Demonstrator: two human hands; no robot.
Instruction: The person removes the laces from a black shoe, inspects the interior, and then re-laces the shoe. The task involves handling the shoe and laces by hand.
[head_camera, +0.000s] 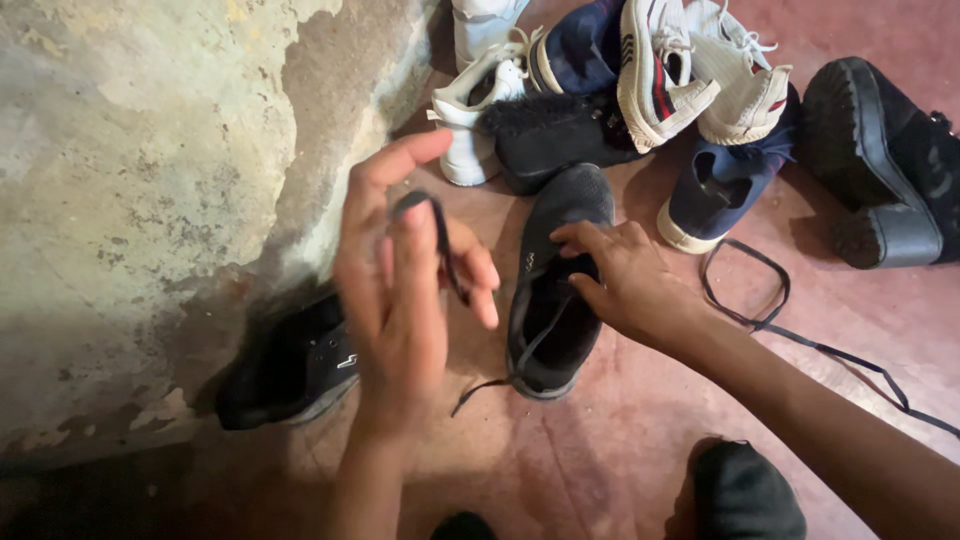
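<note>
The left hand (395, 290) is raised above the floor with its fingers curled loosely around a black shoelace (440, 235), pinching it near the fingertips. Just right of it lies a black sneaker (555, 290), toe pointing far. The right hand (620, 275) rests on the sneaker's opening, fingers bent and gripping its tongue area.

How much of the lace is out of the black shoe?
Looks done: one dark lace lies loose on the red floor. In hand: the left hand lifts a black lace, while the right hand rests on the black shoe. A lace end trails beside that shoe. How much remains threaded is hidden. The second black shoe lies by the wall, untouched.
</note>
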